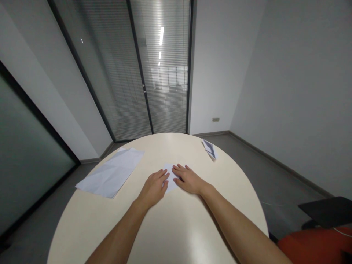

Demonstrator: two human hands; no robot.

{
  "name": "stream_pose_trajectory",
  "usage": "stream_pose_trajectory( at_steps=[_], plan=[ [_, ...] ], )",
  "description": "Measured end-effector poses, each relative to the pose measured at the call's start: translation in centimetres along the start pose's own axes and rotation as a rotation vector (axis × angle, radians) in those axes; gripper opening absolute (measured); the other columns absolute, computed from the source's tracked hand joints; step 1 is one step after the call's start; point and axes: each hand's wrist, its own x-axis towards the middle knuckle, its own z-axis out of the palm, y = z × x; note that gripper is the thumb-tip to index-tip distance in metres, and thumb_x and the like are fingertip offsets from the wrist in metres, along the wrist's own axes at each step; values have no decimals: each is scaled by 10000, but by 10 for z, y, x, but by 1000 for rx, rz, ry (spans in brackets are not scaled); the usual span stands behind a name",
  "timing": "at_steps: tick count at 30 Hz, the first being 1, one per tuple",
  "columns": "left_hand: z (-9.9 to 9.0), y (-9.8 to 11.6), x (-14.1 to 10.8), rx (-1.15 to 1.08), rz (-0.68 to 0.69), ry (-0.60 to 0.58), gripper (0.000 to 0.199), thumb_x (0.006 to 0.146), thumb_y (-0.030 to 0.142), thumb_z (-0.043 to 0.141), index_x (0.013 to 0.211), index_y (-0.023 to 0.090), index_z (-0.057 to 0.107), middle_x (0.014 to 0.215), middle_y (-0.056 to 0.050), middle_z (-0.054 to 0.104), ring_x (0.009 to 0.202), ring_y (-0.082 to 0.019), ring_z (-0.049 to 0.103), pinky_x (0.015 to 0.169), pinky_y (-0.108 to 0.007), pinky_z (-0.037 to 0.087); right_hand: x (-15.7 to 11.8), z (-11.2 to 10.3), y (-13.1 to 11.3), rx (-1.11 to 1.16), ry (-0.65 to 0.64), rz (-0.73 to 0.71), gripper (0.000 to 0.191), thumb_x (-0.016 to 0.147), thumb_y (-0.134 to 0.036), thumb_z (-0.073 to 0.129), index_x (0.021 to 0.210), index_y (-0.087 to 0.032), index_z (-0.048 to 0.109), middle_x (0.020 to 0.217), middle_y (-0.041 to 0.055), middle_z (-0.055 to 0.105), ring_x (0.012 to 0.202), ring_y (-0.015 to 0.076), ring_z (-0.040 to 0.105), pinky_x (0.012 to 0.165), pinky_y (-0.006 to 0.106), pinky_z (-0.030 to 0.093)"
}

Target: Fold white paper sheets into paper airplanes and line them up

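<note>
Through the head camera I have both hands out over the round, pale bench [170,234], near its middle. Between them lies a small piece of white paper [172,185], flat on the top and partly hidden under my fingers. My left hand [156,186] rests at the left edge of the paper, open and palm down, its fingers pointing across toward the other hand. My right hand [189,179] lies on the right side of the paper, also open, with its fingers spread toward the left; neither hand is clamped on anything. The fingers of the two hands are near each other but apart, with a strip of the paper showing in the gap.

Well off to my left, large creased sheets [114,172] lie at the edge of the bench, one corner reaching the rim. At the far right, close to the rim, I see a folded paper [209,149], its raised part in shadow. Beyond the bench I can make out a glass wall with blinds [121,73], and at lower right a red seat [308,245] beside a black panel [327,211].
</note>
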Motion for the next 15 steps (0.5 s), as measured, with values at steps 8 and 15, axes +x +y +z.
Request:
stream_pose_trajectory(
  at_steps=[8,15],
  plan=[
    [-1,1,0,24,-3,-44,406,998,224,478,1363,163,646,1454,-115,607,1362,-276,551,1165,-457,432,-1,-4,3,-56,-9,138,558,1023,-370,437,1537,-152,435,1634,168,348,1534,359,256,1221,592,216],
    [0,1,0,28,-15,-51,400,1000,224,479,1358,172,650,1465,-105,598,1371,-267,542,1176,-455,421,-2,-4,3,-88,-19,212,584,1028,-385,412,1554,-131,393,1653,167,313,1549,350,212,1231,577,182]
  ],
)
